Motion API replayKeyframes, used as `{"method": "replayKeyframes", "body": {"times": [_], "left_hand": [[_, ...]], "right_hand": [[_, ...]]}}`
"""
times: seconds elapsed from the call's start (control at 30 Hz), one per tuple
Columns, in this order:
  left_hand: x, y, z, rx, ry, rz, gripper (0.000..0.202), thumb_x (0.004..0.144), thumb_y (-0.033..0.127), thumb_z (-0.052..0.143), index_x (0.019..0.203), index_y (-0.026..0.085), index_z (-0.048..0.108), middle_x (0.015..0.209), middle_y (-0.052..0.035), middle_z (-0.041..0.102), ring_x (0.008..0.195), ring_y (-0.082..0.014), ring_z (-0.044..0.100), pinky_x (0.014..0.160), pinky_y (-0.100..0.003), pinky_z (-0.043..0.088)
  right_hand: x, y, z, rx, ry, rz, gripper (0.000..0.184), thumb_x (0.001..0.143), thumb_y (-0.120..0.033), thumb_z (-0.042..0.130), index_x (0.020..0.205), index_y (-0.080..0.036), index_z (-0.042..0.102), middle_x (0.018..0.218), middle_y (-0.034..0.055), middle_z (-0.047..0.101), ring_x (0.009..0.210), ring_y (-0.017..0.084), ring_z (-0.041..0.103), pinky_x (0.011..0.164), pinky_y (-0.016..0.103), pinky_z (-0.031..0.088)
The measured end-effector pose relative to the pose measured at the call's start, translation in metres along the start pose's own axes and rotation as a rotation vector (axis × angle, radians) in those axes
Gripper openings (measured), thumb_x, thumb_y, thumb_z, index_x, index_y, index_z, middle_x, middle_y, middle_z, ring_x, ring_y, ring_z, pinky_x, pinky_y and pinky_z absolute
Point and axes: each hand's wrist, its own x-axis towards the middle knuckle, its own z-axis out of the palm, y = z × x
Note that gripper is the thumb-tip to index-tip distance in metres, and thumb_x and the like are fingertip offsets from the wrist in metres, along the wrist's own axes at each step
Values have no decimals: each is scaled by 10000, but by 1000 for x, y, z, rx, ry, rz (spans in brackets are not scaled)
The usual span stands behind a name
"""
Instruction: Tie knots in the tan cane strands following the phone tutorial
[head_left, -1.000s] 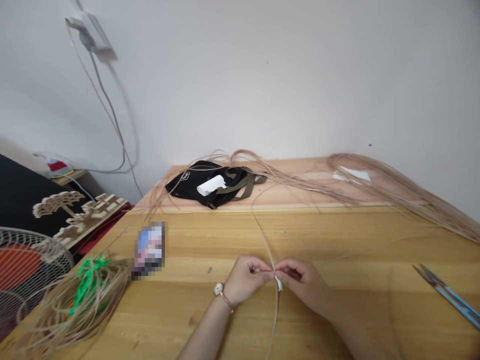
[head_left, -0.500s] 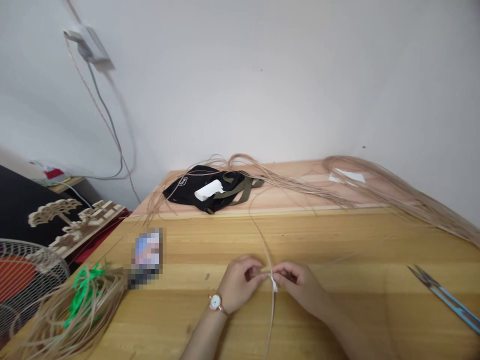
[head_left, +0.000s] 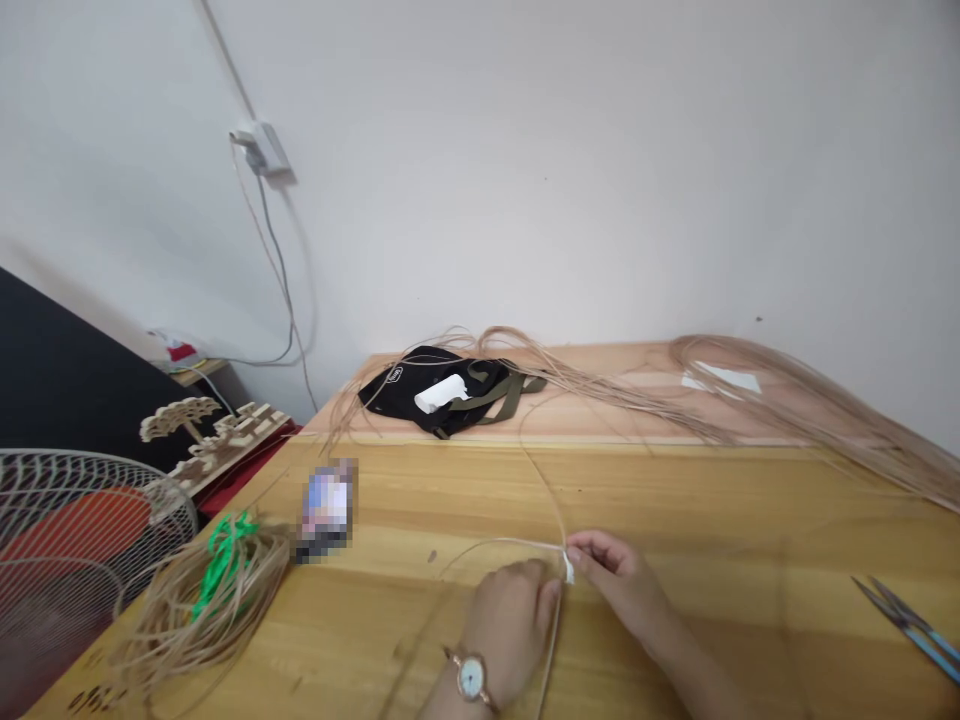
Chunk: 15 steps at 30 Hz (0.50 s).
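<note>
My right hand [head_left: 619, 578] pinches a thin tan reed strand [head_left: 541, 490] at a small white wrap [head_left: 569, 570] on the wooden table [head_left: 675, 520]. My left hand [head_left: 514, 625], with a watch on the wrist, is closed beside it with its back to the camera. It seems to hold the same strand, which loops out to the left over the table. The strand runs from the pinch up toward the back of the table and down toward me.
A coil of reed tied with green cord [head_left: 214, 590] lies at the left. A black bag [head_left: 442, 385] with a white roll and a long reed bundle [head_left: 787, 395] lie at the back. Scissors [head_left: 907, 625] rest at the right. A fan [head_left: 67, 540] stands left.
My left hand has drawn back toward me and lower, pulling a loop of strand out to the left. The right hand keeps its pinch. The view has shifted left.
</note>
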Motion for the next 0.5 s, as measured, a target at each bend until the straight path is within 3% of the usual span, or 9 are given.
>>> {"method": "replayKeyframes", "body": {"times": [0.13,0.23,0.33,0.4,0.5], "left_hand": [[-10,-17,13,-760,-55,-192,374,781,413,440,1043,153,503,834,-92,621,693,-163,569,617,-268,404],[-17,-35,14,-1171,104,-374,513,689,457,565,1079,148,438,837,-87,612,642,-133,563,544,-223,388],[-32,-56,0,-1322,399,-486,700,556,469,682,1135,210,386,611,21,558,434,-78,460,406,-182,297],[-49,-70,-13,-1369,508,-496,618,498,485,707,1005,198,500,473,72,444,356,-49,349,363,-175,238],[-81,-91,-37,-1392,606,-535,433,442,452,741,719,158,585,433,71,380,352,-36,316,354,-173,210]], "right_hand": [[-4,0,1,56,-28,-3,272,662,-427,588,719,-162,617,584,-14,550,573,120,493,567,234,388],[-5,3,-1,62,-16,19,281,643,-438,591,697,-163,616,555,-20,525,522,107,455,509,226,349],[-5,5,-5,15,-28,37,294,643,-450,577,692,-163,613,532,-23,505,490,99,423,476,221,312],[-5,6,-7,-14,-29,42,300,647,-455,567,690,-162,612,526,-22,501,483,98,418,468,221,303],[-4,7,-10,-23,-26,55,286,642,-442,571,691,-163,612,530,-20,510,485,98,422,470,220,305]]}}
